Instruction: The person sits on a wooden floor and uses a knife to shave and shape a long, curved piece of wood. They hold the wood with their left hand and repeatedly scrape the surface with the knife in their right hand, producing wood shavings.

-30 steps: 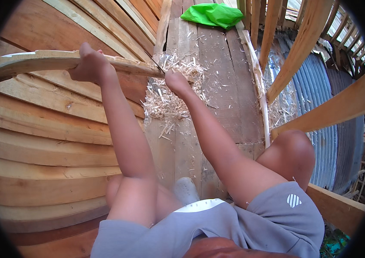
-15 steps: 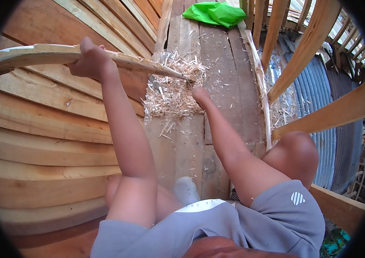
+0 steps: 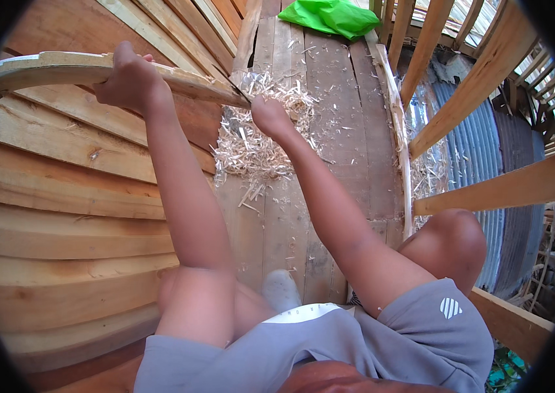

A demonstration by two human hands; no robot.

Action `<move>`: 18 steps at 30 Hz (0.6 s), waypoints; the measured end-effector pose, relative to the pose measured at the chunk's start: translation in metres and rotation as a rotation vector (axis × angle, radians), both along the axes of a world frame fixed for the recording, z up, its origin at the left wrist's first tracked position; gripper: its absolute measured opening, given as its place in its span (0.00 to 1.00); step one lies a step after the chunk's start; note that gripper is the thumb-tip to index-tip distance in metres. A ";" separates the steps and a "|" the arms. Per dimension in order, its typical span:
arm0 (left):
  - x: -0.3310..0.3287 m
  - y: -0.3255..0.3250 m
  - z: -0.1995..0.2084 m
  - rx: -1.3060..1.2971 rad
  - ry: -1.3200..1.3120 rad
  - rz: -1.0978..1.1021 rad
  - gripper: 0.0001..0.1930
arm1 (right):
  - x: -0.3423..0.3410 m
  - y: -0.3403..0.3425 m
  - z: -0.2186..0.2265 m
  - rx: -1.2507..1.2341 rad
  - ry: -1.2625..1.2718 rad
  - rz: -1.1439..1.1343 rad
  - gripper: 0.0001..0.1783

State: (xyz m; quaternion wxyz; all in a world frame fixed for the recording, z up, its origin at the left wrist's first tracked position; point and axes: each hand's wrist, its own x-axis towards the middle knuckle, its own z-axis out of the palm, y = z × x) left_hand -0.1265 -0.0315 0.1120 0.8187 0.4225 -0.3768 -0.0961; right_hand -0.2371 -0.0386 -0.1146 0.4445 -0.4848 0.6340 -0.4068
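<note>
Beyond the floor's left edge, a wall of overlapping planks (image 3: pixel 74 190) is seen, and in front of it the wood (image 3: pixel 48 75), a long curved piece, is held well above the floor (image 3: pixel 336 118). Its left end is lost at the rim of the view; its right end is brought over the floor near that left edge, partly hidden. Around its middle the left hand (image 3: pixel 135 80) is closed, the fingers wrapped over the upper edge and gripping firmly, as far as can be judged. Near the right end, a dark, thin knife (image 3: pixel 241 93) is laid across the wood. It is held by the right hand (image 3: pixel 271 116), whose fingers seem curled together around a hidden handle; their exact placing cannot be told. Below, loose shavings (image 3: pixel 251 154) are heaped against the floor's left edge and scattered rightward. Nearer, a pale sock (image 3: pixel 281 291) is seen on the boards. By the far edge a green bag (image 3: pixel 333 18) is left lying, and the right edge is bordered by a slatted rail (image 3: pixel 480 82).

Shaving of the wood's right part is judged to be in hand. For the next move, a steady left hold and a shallow, controlled blade angle are called for.
</note>
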 end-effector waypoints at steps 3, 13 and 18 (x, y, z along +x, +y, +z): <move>0.010 -0.003 0.000 0.032 0.053 -0.030 0.17 | -0.008 -0.003 0.000 0.071 -0.145 0.191 0.38; 0.034 -0.006 -0.011 -0.117 -0.011 -0.312 0.09 | -0.047 0.005 -0.061 0.066 -0.516 0.077 0.27; 0.034 -0.008 -0.015 -0.175 -0.018 -0.468 0.10 | -0.030 0.010 -0.097 0.426 -0.391 0.000 0.30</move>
